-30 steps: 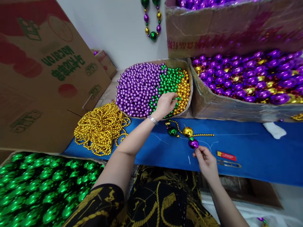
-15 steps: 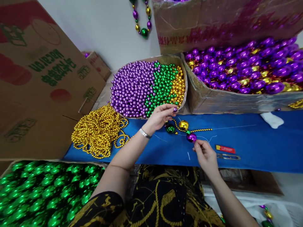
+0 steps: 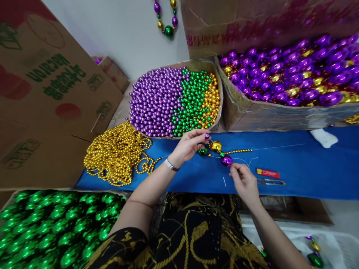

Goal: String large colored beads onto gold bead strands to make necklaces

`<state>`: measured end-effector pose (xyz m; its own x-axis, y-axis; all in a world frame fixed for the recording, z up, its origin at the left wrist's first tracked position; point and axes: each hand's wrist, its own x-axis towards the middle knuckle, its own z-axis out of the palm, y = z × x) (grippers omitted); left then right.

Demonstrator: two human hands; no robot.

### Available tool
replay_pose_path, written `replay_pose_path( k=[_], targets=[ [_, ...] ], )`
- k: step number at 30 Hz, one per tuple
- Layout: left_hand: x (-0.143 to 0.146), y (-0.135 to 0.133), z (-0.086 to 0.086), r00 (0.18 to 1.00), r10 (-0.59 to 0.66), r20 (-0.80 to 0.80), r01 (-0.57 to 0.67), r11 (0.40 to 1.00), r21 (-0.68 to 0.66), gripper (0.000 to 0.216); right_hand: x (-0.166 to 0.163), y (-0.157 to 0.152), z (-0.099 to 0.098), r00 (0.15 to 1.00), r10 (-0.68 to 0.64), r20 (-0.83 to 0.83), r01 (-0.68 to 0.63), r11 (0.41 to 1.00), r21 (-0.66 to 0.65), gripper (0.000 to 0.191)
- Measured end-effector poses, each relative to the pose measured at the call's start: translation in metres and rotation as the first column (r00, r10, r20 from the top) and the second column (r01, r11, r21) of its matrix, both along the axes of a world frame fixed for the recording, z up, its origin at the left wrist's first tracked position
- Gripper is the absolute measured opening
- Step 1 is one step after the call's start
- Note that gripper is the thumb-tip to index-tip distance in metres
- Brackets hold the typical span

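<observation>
My left hand (image 3: 190, 144) hovers over the blue cloth (image 3: 294, 164), fingers pinched on a small purple bead (image 3: 207, 136). Just below it lie a large green bead (image 3: 202, 151), a large gold bead (image 3: 215, 146) and a large purple bead (image 3: 226, 160) on a thin white thread, with a strand of tiny gold beads (image 3: 238, 151) running right. My right hand (image 3: 244, 181) pinches the thread end just below the large purple bead. Behind my left hand stands an open box (image 3: 217, 69) of small purple, green and gold beads.
A heap of gold bead strands (image 3: 116, 153) lies at the left. A box of large purple and gold beads (image 3: 288, 74) stands at the right, a box of large green beads (image 3: 56, 228) at the near left. A red lighter (image 3: 267, 173) and metal snips (image 3: 270, 182) lie by my right hand.
My left hand left the bead box with a small purple bead and came down toward the strung beads. My right hand stayed on the thread end.
</observation>
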<state>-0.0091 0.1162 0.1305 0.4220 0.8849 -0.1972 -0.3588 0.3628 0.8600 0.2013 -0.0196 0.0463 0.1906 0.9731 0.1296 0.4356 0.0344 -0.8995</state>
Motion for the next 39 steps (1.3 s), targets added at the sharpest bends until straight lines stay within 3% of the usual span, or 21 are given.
replay_pose_path(
  k=[8,12,15,17,19,22,24,26,31,35,37,38,39],
  targets=[
    [-0.003,-0.001,-0.002,0.999,0.019,-0.044,-0.016,0.998,0.062,0.027,0.002,0.0,-0.001,1.0,0.0,0.029,0.0,1.0,0.008,0.026],
    [-0.004,-0.004,-0.001,0.981,0.056,-0.188,-0.005,0.965,0.263,0.026,0.001,0.001,-0.006,1.0,-0.017,0.021,0.018,1.0,-0.013,0.028],
    [-0.001,-0.008,-0.008,0.955,0.049,-0.293,0.062,0.931,0.359,0.028,-0.006,0.005,-0.02,0.985,-0.029,-0.168,0.013,0.995,-0.099,0.035],
    [0.003,-0.012,-0.02,0.936,0.042,-0.35,0.097,0.924,0.369,0.03,-0.01,0.009,-0.034,0.942,-0.029,-0.335,-0.023,0.988,-0.151,0.044],
    [0.006,-0.018,-0.034,0.918,0.036,-0.394,0.125,0.918,0.376,0.029,-0.011,0.011,-0.047,0.916,-0.015,-0.4,-0.065,0.98,-0.186,0.048],
    [0.01,-0.029,-0.044,0.907,0.037,-0.421,0.175,0.875,0.452,0.027,-0.002,0.013,-0.052,0.977,0.087,-0.193,-0.131,0.965,-0.226,0.04],
    [0.011,-0.034,-0.037,0.886,0.056,-0.461,0.227,0.814,0.535,0.024,0.006,0.016,-0.041,0.989,0.122,0.085,-0.106,0.979,-0.172,0.033],
    [0.009,-0.038,-0.019,0.866,0.087,-0.491,0.259,0.763,0.592,0.023,0.009,0.021,-0.021,0.958,0.098,0.269,-0.089,0.995,-0.046,0.032],
    [0.011,-0.038,0.031,0.917,0.159,-0.366,0.135,0.738,0.661,0.017,-0.011,0.041,0.033,0.942,0.177,0.286,-0.227,0.962,0.152,0.037],
    [-0.003,-0.038,0.052,0.936,0.182,-0.302,0.052,0.776,0.628,0.017,-0.027,0.051,0.046,0.926,0.265,0.27,-0.316,0.934,0.166,0.032],
    [-0.035,-0.044,0.056,0.876,0.216,-0.431,0.114,0.775,0.622,0.022,-0.027,0.052,0.046,0.923,0.269,0.276,-0.32,0.934,0.158,0.033],
    [-0.06,-0.05,0.057,0.795,0.254,-0.551,0.179,0.769,0.614,0.028,-0.026,0.052,0.045,0.926,0.256,0.278,-0.308,0.937,0.162,0.033],
    [-0.09,-0.058,0.057,0.658,0.352,-0.665,0.208,0.764,0.61,0.031,-0.025,0.051,0.044,0.932,0.236,0.275,-0.289,0.942,0.17,0.033]
  ],
)
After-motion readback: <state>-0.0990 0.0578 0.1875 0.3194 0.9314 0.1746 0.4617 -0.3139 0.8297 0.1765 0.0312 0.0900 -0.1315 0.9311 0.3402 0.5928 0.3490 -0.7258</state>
